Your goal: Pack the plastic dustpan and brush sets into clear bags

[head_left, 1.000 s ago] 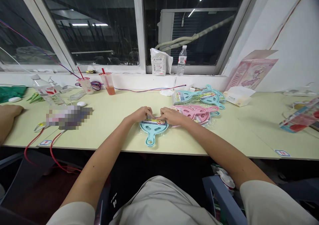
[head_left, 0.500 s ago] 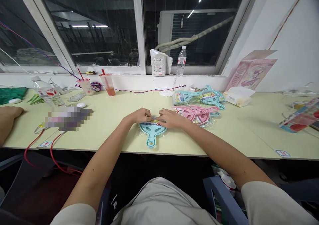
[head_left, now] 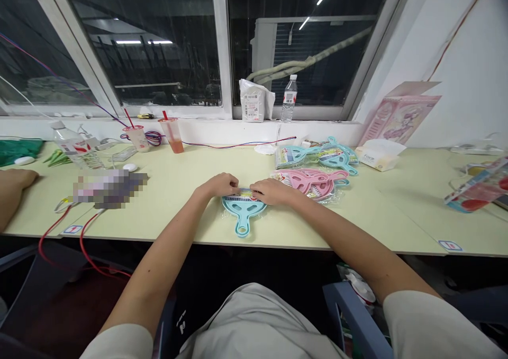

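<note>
A light-blue dustpan set (head_left: 243, 211) in a clear plastic bag lies flat before me, its handle towards the table's front edge. My left hand (head_left: 223, 185) is closed, with its fingertips pinching the far left part of the bag. From the other side, my right hand (head_left: 273, 191) has curled fingers pressed together on the bag's far right part. Both hands hide some of the upper edge and its printed card. Just beyond my right hand sit pink bagged dustpan sets (head_left: 313, 181), and behind them more light-blue ones (head_left: 337, 155).
A tissue pack (head_left: 380, 155) and a pink box (head_left: 405, 118) stand at the right. Drink cups (head_left: 173, 136) and a water bottle (head_left: 77, 146) are at the left, near red cables (head_left: 83, 242). Another person's arm (head_left: 16, 192) rests at the far left. The pale table (head_left: 309, 229) ends close to me.
Both hands stay at the bag's far edge, with the fingertips slightly further apart. The blue dustpan set has shifted very slightly to the right.
</note>
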A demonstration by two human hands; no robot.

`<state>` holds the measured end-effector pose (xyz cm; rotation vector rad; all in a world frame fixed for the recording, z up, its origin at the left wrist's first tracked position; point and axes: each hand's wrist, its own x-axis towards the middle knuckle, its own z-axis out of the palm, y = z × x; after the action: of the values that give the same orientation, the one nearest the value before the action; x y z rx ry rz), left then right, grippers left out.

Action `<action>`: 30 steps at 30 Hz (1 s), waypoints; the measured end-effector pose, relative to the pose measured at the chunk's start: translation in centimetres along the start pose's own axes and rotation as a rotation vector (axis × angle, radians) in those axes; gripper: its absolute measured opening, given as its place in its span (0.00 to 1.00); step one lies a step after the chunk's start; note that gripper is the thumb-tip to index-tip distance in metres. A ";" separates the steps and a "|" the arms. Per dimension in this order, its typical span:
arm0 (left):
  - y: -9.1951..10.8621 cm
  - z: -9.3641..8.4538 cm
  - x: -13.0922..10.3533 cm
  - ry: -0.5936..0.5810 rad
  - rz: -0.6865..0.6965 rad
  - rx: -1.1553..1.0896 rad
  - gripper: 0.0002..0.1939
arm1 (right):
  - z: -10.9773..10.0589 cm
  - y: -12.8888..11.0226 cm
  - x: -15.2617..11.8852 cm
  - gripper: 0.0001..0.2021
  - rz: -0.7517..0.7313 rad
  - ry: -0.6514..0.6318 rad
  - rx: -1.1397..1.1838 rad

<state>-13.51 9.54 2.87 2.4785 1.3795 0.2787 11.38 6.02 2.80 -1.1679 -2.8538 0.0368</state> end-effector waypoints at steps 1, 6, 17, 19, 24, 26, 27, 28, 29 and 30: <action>0.1 0.1 0.1 0.006 -0.016 0.015 0.19 | 0.0 0.0 0.0 0.14 -0.003 -0.004 -0.003; 0.9 0.6 0.6 0.022 -0.129 0.129 0.22 | 0.0 0.0 0.1 0.15 -0.026 -0.026 -0.027; -3.6 -0.6 0.4 0.054 -0.104 -0.239 0.12 | 1.5 1.8 0.4 0.09 0.217 0.096 -0.054; -4.4 -0.7 0.4 -0.007 -0.110 -0.336 0.13 | 1.7 2.3 0.5 0.09 0.254 0.115 -0.047; -5.2 -0.8 0.3 -0.105 -0.130 -0.487 0.13 | 1.9 2.5 0.4 0.09 0.311 0.149 -0.055; -5.3 -0.8 0.3 -0.119 -0.134 -0.497 0.13 | 1.8 2.5 0.3 0.09 0.319 0.150 -0.045; -5.4 -0.8 0.3 -0.122 -0.133 -0.489 0.14 | 1.8 2.5 0.2 0.09 0.321 0.151 -0.039; -5.4 -0.8 0.3 -0.120 -0.128 -0.468 0.14 | 1.8 2.5 0.2 0.09 0.322 0.151 -0.032; -5.4 -0.8 0.3 -0.112 -0.116 -0.438 0.14 | 1.8 2.6 0.2 0.09 0.321 0.150 -0.025; -5.4 -0.7 0.3 -0.100 -0.099 -0.400 0.14 | 1.8 2.6 0.2 0.09 0.319 0.148 -0.019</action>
<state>-17.91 12.64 1.71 2.0643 1.2583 0.3633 12.97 8.00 0.89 -1.5465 -2.5219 -0.0598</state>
